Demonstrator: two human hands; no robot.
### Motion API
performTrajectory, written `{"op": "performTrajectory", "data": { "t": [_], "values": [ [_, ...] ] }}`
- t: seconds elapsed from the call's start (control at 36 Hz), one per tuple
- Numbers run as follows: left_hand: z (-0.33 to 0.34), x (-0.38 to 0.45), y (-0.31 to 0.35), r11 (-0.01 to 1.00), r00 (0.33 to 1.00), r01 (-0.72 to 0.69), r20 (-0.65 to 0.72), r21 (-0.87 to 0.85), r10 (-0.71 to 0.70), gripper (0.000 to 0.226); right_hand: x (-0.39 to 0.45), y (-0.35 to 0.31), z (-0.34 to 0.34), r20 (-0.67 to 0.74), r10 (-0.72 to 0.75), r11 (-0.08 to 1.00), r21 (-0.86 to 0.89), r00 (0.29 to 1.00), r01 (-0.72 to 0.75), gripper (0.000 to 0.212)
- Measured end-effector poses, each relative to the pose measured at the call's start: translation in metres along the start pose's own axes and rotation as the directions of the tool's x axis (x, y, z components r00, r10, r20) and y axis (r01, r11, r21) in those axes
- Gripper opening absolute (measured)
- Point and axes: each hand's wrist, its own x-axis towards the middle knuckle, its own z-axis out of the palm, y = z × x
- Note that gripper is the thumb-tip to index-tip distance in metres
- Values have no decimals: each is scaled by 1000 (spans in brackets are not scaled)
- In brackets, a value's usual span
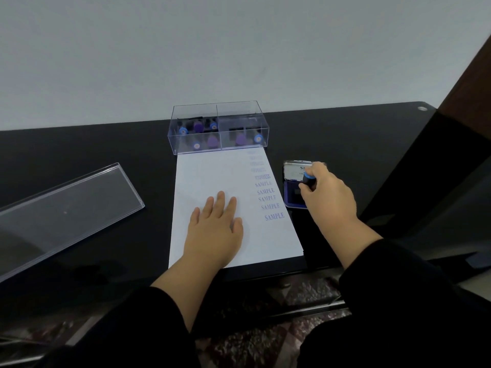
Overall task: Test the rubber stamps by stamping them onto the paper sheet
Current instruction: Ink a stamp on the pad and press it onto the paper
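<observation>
Rubber stamp [309, 179] — black body, blue cap — gripped in the curled fingers of the right hand [328, 199], held upright over the open ink pad [295, 193] just right of the paper; whether its face touches the blue pad, hidden by the fingers. Ink pad lid raised at the back, silver, with partly readable lettering. Paper sheet [212, 171] lying lengthwise on the black table [106, 150], its far edge against the clear box. Down the sheet's right margin, a column of blue prints [267, 192]: faint blurred ones at the top, then "EXPRESS", then several reading "SAMPLE". Left hand [215, 224] flat on the middle of the sheet, fingers straight and slightly spread, palm pressing down. Black sleeves on both forearms. Beyond the sheet, a clear two-compartment box [218, 128] holding more stamps with blue and purple caps — most in the left compartment, a few in the right. Well off to the left on the table, a long clear lid [66, 208] lying at an angle. Behind everything, a plain pale wall [212, 49].
</observation>
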Motion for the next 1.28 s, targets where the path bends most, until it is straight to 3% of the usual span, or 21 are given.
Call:
{"op": "performTrajectory", "data": {
  "t": [0.28, 0.5, 0.69, 0.89, 1.28],
  "values": [
    [-1, 0, -1, 1000, 1000, -4, 26, 13, 4, 55, -3, 0, 0, -13, 16, 999, 38, 1000, -15, 16],
    [-6, 1, -5, 999, 997, -33, 68, -20, 34, 55, -16, -5, -12, -7, 61, 958, 282, 998, -57, 18],
    [-5, 0, -4, 999, 999, -28, 43, -27, 29, 54, -47, -14, -9, 6, 50, 922, 384, 999, -49, 23],
    [-4, 0, -5, 1000, 999, -27, 36, -8, 27, 55, -57, -17, -1, -37, -31, 935, 353, 999, 42, 22],
    [-2, 3, -2, 1000, 999, -17, 52, 15, 16, 55, -60, -21, 8, 11, -107, 956, 275, 994, 100, 26]
  ]
}}
